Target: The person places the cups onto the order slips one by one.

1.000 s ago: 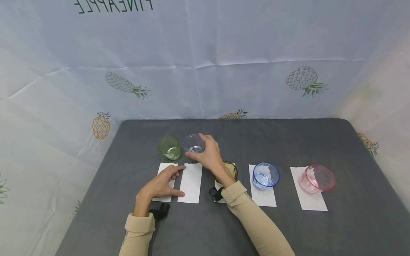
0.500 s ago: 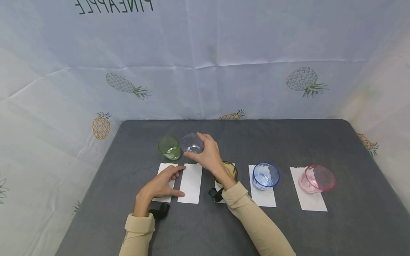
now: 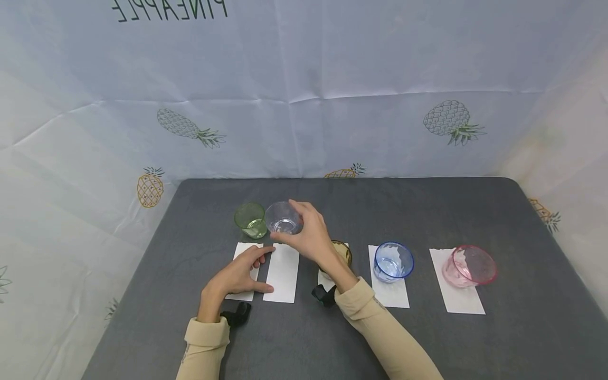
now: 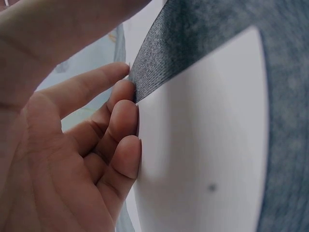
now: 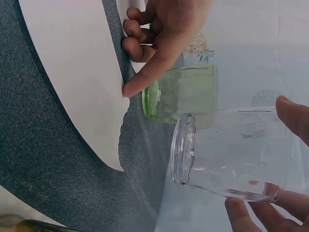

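My right hand point(image 3: 311, 235) holds a clear glass point(image 3: 281, 219) by its upper side, thumb on one side and fingertips on the other. In the right wrist view, the clear glass point(image 5: 231, 150) hangs tilted on its side. Just left of it stands a green glass point(image 3: 250, 219). My left hand point(image 3: 237, 274) rests over the leftmost white paper strip point(image 3: 243, 249), its index fingertip and thumb reaching the left edge of the second paper strip point(image 3: 284, 274). The left wrist view shows its other fingers loosely bent against the paper point(image 4: 203, 145).
An amber glass point(image 3: 343, 252) stands on a strip, partly hidden behind my right wrist. Further right, a blue glass point(image 3: 393, 262) and a pink glass point(image 3: 467, 266) each stand on their own paper strip. Behind the grey table point(image 3: 389, 211) hangs a pineapple-print curtain point(image 3: 332, 132).
My right hand has carried the clear glass a little left, then slightly nearer to me toward the second strip. My left hand has kept its place.
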Tool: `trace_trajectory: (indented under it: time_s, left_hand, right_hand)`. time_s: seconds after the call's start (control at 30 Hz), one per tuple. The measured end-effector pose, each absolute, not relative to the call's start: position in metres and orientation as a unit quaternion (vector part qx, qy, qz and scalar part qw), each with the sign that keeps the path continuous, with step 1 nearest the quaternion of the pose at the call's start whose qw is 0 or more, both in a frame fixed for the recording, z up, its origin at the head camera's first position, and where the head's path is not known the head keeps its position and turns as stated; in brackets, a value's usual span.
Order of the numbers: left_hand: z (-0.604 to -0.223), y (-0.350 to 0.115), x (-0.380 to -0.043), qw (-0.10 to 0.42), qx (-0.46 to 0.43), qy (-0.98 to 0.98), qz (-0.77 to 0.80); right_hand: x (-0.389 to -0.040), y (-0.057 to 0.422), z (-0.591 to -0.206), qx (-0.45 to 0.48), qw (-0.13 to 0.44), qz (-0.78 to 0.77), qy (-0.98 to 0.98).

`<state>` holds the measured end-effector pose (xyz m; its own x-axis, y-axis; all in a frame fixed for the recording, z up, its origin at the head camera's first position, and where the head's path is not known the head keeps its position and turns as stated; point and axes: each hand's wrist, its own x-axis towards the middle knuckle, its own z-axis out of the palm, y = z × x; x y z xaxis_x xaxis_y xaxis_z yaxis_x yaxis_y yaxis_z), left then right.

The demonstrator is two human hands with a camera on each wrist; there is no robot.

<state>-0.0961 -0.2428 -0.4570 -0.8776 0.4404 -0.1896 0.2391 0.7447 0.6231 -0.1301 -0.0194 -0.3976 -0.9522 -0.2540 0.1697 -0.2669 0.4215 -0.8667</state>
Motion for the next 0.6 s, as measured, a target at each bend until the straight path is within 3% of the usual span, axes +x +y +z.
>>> trace_trajectory:
  time_s: [0.6]
  left_hand:
    - [-0.458, -0.242, -0.096, 0.159, 0.173, 0.92, 0.313]
  right_hand:
    - [-0.1, -0.015, -0.386, 0.206, -0.019, 0.537, -0.818]
